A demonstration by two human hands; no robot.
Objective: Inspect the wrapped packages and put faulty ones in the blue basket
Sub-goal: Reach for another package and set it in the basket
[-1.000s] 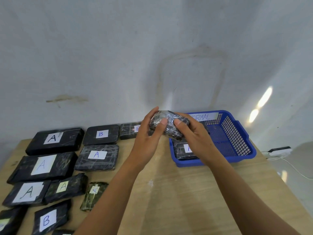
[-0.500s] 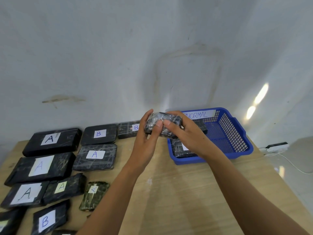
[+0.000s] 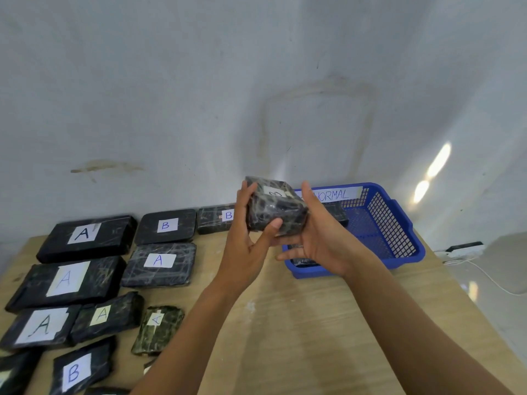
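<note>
Wrapped package (image 3: 275, 208), a dark block bound in shiny clear film with a small white label on top, is held up in the middle of my head-camera feed. It is above the worktop (image 3: 299, 323) and just left of the blue basket (image 3: 399, 223). The left hand (image 3: 245, 249) grips its left end: the fingers (image 3: 244, 192) reach round the far side and the thumb presses on the near face. The right hand (image 3: 322, 238) holds the right end, with the thumb upright against the far corner and the palm against the side. Its lower fingers stretch straight out underneath. The label's writing is too blurred for me to read.

The basket stands at the back right of the pale wooden worktop, close to the grey wall (image 3: 256, 81). A white strip (image 3: 332, 194) on its far rim shows the letters "NORMAL"; the right hand covers the strip's left end. Inside the basket I can make out a dark package (image 3: 303, 262) at the near left corner and a second package (image 3: 338, 213) along the back. The right hand partly hides both.

On the left of the worktop, more dark packages lie flat in rows, each with a paper label. These include packages marked A (image 3: 85, 236), packages marked B (image 3: 165, 226) and one small greenish package (image 3: 158, 329).

Past the worktop's right edge, a power strip (image 3: 463, 249) with a white cable (image 3: 490, 277) lies lower down.
</note>
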